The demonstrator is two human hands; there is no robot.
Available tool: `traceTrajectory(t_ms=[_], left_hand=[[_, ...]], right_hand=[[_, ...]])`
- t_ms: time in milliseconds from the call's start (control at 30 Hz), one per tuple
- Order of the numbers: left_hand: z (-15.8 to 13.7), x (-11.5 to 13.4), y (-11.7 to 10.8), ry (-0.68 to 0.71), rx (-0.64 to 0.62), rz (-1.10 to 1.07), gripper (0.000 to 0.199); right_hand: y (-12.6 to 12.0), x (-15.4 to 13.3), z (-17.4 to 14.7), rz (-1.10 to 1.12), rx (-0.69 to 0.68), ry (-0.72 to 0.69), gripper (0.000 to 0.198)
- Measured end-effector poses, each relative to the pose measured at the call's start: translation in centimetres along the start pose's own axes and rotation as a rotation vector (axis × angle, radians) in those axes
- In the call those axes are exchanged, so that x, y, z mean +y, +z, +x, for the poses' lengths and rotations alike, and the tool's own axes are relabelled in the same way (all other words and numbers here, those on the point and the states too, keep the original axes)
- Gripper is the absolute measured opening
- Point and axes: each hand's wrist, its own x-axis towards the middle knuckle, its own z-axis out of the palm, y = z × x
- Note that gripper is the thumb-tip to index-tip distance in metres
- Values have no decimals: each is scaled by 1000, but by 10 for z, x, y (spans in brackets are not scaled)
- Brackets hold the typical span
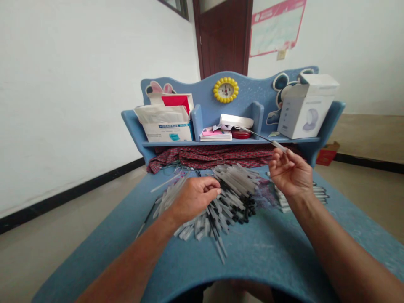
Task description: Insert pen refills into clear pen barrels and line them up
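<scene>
My right hand [292,171] is raised at the right, its fingers pinching the translucent sleeve end of a thin dark stick [265,138]. The stick points up and left, in front of the shelf. Over the loose pile of translucent plastic tubes [235,180], my left hand [198,197] is closed, thumb and forefinger together. Whatever it may grip is hidden. Many pieces in the pile have black ends, and a few thin dark sticks lie among them. A stack of similar pieces [320,194] rests on the table partly behind my right wrist.
The blue table [271,252] has a curved front edge near me. A blue shelf [186,143] along its back holds a face-mask box [170,132], papers, a red round case [241,134] and a white carton [307,111]. A checked cloth [202,156] lies bunched underneath.
</scene>
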Motion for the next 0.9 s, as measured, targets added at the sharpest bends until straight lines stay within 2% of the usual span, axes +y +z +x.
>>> traceTrajectory(t_ms=[167,233,333,467,567,667,900], left_hand=[[-4,-2,8,231,-239,342,13],[-6,0,15,270,-325,480,14],[-10,7,26,298,-391,668,13],[-11,17,40,351,-472,810,12],[-9,19,46,361,-498,901,14],[-8,19,50,353,-498,954,15],[-7,10,57,398,-462,958,25]], right_hand=[[-7,-10,6,11,-40,-50,3],[-7,-15,7,32,-30,-69,4],[-10,-27,9,64,-3,-111,10],[-18,-46,14,133,-8,-218,16],[-24,-54,15,159,1,-265,18],[-24,-53,16,161,11,-236,16],[-23,-43,20,106,-79,-200,3]])
